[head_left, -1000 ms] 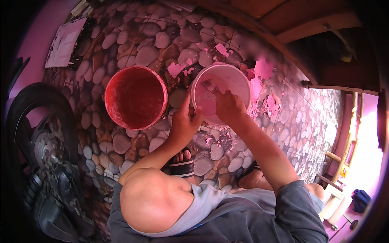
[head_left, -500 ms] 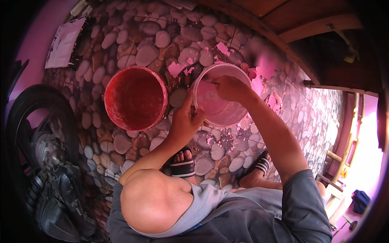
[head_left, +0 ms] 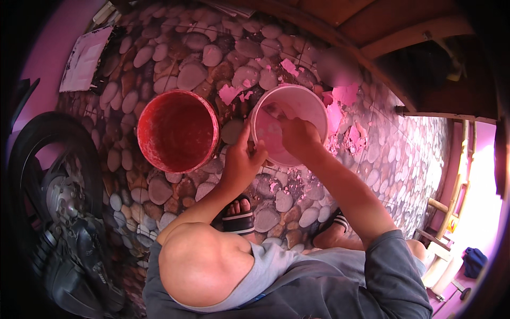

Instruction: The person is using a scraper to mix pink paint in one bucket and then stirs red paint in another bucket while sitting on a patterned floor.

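Note:
A pale bucket (head_left: 320, 101) with pink residue on its inner wall and bottom stands in front of me. My left hand (head_left: 241, 162) grips its near left side, thumb and fingers at the rim. Inside the bucket, my right hand (head_left: 300, 139) is closed around a scraper (head_left: 274, 110). Only its flat greyish blade shows, resting near the far left inner wall; the handle is hidden in my fist. To the left of the pale bucket stands a red bucket (head_left: 142, 139), its rim smeared with whitish residue.
Pink flakes (head_left: 346, 94) lie scattered on the pebble-patterned floor (head_left: 194, 73) around the pale bucket. A motorbike wheel (head_left: 56, 119) is at the left. Wooden furniture (head_left: 409, 48) overhangs the far right. A white-smeared board (head_left: 87, 58) lies by the left wall.
My right hand has shifted down and slightly right within the pale bucket, so more of the scraper blade shows. My left hand keeps its hold on the bucket.

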Available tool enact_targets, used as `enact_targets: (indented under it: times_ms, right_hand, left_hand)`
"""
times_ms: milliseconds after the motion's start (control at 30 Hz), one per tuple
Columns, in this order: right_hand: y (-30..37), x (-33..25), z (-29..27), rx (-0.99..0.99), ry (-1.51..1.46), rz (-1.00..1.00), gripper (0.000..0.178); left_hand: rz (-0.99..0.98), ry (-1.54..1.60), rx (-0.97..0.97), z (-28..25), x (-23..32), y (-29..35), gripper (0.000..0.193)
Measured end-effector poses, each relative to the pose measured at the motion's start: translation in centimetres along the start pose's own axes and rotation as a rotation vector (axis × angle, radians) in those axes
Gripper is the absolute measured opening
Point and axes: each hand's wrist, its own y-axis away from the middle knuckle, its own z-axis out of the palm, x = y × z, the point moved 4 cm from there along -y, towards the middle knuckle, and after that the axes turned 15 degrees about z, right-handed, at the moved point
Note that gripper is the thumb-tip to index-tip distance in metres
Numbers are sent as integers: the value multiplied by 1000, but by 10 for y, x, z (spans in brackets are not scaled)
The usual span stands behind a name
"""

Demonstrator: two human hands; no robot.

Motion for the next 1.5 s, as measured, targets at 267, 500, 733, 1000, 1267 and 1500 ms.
enact_targets:
  times_ms: [267, 500, 733, 1000, 1267, 1500]
  right_hand:
    - [2, 8, -30, -7, 254, -48, 21]
    - [12, 15, -27, -179, 203, -114, 27]
    - [29, 5, -25, 39, 198, -112, 17]
    - [20, 12, -21, -64, 148, -27, 19]
    - [11, 28, -3, 74, -90, -35, 22]
    - [22, 15, -6, -181, -17, -85, 32]
  left_hand:
    - [-22, 137, 32, 2, 1, 3, 62]
    - [-38, 270, 66, 6, 1, 4, 64]
    - [5, 176, 65, 4, 0, 3, 62]
    - [-40, 173, 40, 7, 4, 2, 61]
    - [1, 81, 27, 8, -5, 5, 62]
    - [-40, 203, 56, 9, -5, 10, 62]
